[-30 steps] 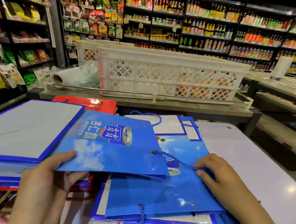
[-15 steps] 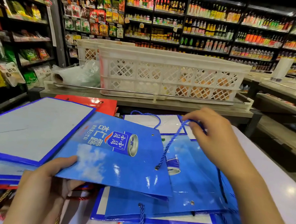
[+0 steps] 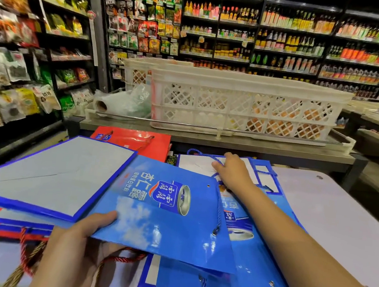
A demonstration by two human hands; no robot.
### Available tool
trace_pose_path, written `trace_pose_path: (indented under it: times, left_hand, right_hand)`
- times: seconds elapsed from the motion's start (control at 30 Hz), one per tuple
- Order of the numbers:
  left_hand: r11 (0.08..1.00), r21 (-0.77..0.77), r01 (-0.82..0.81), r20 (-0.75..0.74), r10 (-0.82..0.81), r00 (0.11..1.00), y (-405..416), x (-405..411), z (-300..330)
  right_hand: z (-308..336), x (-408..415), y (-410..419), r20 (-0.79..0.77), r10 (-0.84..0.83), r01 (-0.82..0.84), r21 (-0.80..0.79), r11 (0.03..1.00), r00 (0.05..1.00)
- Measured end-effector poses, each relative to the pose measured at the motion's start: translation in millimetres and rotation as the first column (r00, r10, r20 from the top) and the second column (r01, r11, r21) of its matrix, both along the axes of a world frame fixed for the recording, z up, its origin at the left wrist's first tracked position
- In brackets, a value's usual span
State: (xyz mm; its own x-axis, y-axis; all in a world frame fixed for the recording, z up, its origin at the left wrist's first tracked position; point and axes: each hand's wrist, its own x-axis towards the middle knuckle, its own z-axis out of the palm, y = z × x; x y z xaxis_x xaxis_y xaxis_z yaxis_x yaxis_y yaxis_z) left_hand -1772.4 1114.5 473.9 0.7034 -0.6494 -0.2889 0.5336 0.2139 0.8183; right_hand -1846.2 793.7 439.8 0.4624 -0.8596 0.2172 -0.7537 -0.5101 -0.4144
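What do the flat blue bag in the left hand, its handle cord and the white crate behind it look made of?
The blue bag looks like glossy laminated paper or card: light glints on its printed face and its edges stay flat and sharp. The handle cord is twisted blue rope, probably synthetic, threaded through metal-looking eyelets. The white crate looks like matte moulded plastic, with lattice walls.

The bag [image 3: 166,210] is flat-folded glossy blue paper, printed with a can, white characters and clouds. Two metal eyelets on its right edge carry a blue cord [image 3: 219,208], which lies slack along that edge. The bag is held at a slight tilt, with the left hand [image 3: 74,245] gripping its near left corner, thumb on top. It overlaps a stack [image 3: 255,270] of similar blue bags lying flat beneath it and to its right. The right hand [image 3: 235,172] rests on the stack's far end.
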Motion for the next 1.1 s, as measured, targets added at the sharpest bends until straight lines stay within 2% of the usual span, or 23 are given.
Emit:
trace_pose_path:
  times: [0.07,0.2,0.27,0.3,0.37,0.43,0.53,0.63,0.7,0.73,0.77,0.87,0.93,1.0,1.03,1.1]
  left_hand:
    - [0.999,0.038,0.018,0.03,-0.019,0.999,-2.0,-1.3,2.9]
    - [1.0,0.017,0.002,0.007,-0.002,1.0,-0.7,-8.4,9.0]
    - [0.999,0.017,-0.035,-0.036,0.036,0.999,-2.8,-8.0,9.6]
    - [0.999,0.029,-0.033,-0.054,0.035,0.998,-2.9,-7.4,8.5]
    - [0.997,0.076,-0.028,-0.079,0.034,0.996,-2.2,-6.4,9.0]
    - [0.997,0.065,-0.043,-0.082,0.049,0.995,-2.4,-8.5,11.3]
    - [0.995,0.046,-0.09,-0.057,0.093,0.994,0.0,-11.7,12.0]
    - [0.995,0.023,-0.093,-0.069,0.094,0.993,0.0,-14.0,15.2]
    - [0.998,-0.005,-0.066,-0.063,0.065,0.996,-1.1,-19.5,23.6]
    - [0.998,-0.026,-0.051,-0.043,0.05,0.998,-1.6,-21.9,28.0]
    - [0.997,-0.056,-0.045,-0.013,0.044,0.999,-2.2,-22.8,30.5]
    - [0.997,-0.076,-0.01,0.065,0.015,0.998,-4.0,-21.9,37.9]
    - [0.996,-0.079,0.041,0.105,-0.033,0.994,-5.8,-19.5,42.4]
    - [0.993,-0.065,0.102,0.151,-0.092,0.984,-8.0,-18.3,48.1]
    - [0.989,-0.056,0.135,0.19,-0.122,0.974,-9.0,-17.1,50.1]
    - [0.982,-0.045,0.184,0.254,-0.167,0.953,-11.7,-15.9,53.1]
  right_hand:
    - [-2.1,4.1,-0.6,-0.06,-0.043,0.042,-0.02,0.999,0.997]
    - [-12.0,4.7,1.4,0.012,-0.082,0.083,-0.061,0.995,0.997]
    - [-15.6,0.9,2.5,0.119,-0.034,0.042,-0.067,0.997,0.992]
    - [-15.5,-2.0,3.3,0.244,-0.015,0.02,-0.015,1.0,0.97]
    - [-10.3,-8.1,7.8,0.545,-0.031,-0.058,0.145,0.988,0.838]
    - [-1.4,-13.3,12.2,0.722,-0.086,-0.145,0.252,0.957,0.686]
    - [12.7,-20.7,16.5,0.839,-0.169,-0.232,0.328,0.916,0.518]
    - [32.8,-27.4,21.5,0.924,-0.148,-0.364,0.281,0.888,0.352]
    - [50.5,-32.0,27.5,0.959,-0.143,-0.491,0.249,0.835,0.244]
    - [60.3,-35.3,32.7,0.961,-0.145,-0.512,0.249,0.822,0.236]
    - [69.7,-39.0,37.9,0.951,-0.137,-0.503,0.265,0.822,0.278]
    - [86.7,-55.9,47.2,0.797,-0.019,-0.368,0.3,0.88,0.604]
    - [88.9,-69.9,48.9,0.633,0.043,-0.28,0.28,0.918,0.773]
    - [89.4,-86.1,55.4,0.497,0.092,-0.265,0.29,0.919,0.863]
    - [89.5,-94.7,60.8,0.459,0.103,-0.283,0.344,0.895,0.882]
    - [87.1,-115.5,71.0,0.458,0.135,-0.371,0.476,0.798,0.879]
